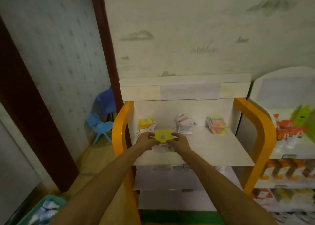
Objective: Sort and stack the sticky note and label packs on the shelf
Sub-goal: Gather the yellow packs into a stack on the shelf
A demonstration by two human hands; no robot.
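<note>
A yellow sticky note pack (162,136) is held just above the white shelf (213,149), over a clear-wrapped white pack (162,149) lying on the board. My left hand (146,140) grips its left edge and my right hand (178,142) grips its right edge. A stack of yellow packs (145,124) stands at the back left of the shelf. White label packs (184,123) lie at the back middle. Pink, green and yellow note packs (217,124) are piled at the back right.
Orange side rails (119,127) frame the shelf unit, with more white shelves (170,178) below. A neighbouring shelf unit (289,136) at the right holds orange and red packaged goods. Blue plastic chairs (100,122) stand at the left, and a teal basket (44,209) sits at the bottom left.
</note>
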